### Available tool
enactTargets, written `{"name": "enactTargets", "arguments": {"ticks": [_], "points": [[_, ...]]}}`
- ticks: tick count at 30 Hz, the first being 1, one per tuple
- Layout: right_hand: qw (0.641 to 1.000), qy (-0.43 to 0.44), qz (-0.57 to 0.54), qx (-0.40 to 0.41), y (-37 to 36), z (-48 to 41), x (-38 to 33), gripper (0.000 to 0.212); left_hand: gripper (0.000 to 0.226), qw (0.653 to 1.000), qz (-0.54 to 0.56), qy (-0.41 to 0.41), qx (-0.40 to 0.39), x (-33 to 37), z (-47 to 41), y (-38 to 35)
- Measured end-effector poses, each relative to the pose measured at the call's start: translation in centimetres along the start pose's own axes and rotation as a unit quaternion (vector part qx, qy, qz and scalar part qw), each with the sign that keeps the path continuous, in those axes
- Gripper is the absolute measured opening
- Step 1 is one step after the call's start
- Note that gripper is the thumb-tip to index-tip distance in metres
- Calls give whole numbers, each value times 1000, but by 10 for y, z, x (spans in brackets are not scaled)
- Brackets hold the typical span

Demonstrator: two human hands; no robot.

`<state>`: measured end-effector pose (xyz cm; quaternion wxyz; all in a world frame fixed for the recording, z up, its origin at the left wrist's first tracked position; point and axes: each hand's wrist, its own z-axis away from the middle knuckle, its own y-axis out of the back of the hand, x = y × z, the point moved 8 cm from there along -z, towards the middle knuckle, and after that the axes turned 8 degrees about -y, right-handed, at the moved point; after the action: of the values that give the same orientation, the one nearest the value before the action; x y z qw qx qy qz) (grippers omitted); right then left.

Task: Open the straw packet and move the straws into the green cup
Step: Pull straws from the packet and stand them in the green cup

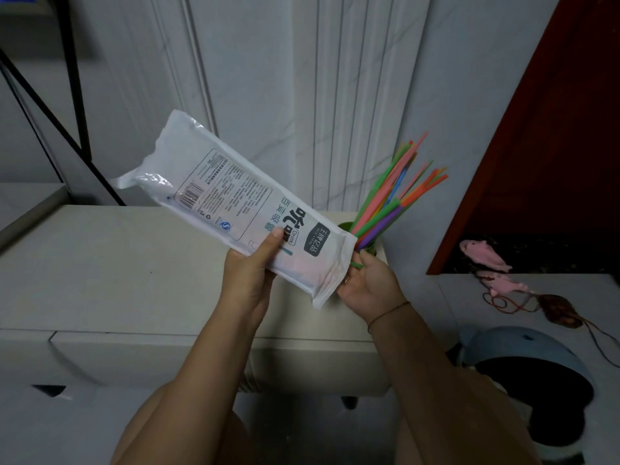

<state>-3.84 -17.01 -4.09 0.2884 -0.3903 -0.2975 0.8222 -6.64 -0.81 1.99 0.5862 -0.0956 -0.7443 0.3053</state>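
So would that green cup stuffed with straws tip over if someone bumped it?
Probably. The long straws fan and lean rightward far above the small green cup, making it top-heavy. It also looks light, and it stands near the cabinet corner.

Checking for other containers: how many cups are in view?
1: the green cup stands on the cabinet top holding the straws, mostly hidden behind the packet and right hand.

Both forearms reach forward, bare. The left hand (250,275) is closed, thumb pressed flat on top, fingers curled beneath. The right hand (370,288) is cupped, palm left, fingers loosely bent.
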Motion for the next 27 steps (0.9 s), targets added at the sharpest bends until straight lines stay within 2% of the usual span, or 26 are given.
{"name": "enactTargets", "arguments": {"ticks": [7, 13, 16, 19, 23, 27], "points": [[1000, -19, 13, -11, -2, 3, 2, 37, 42, 1000, 23, 4, 16, 2, -4, 8], [999, -14, 32, -27, -10, 9, 7, 28, 47, 1000, 20, 20, 1, -2, -3, 2], [998, -12, 47, -28, -11, 11, 5, 32, 45, 997, 56, 50, 35, -9, -8, 14], [993, -14, 111, -25, -10, 13, 4, 31, 38, 989, 101, 77, 79, -15, -12, 28], [960, 51, 276, 9, -8, 19, -2, 15, 23, 984, 121, 94, 91, -22, -8, 31], [926, 165, 338, 41, -8, 22, -17, 10, 30, 980, 141, 105, 99, -27, -7, 33]]}}
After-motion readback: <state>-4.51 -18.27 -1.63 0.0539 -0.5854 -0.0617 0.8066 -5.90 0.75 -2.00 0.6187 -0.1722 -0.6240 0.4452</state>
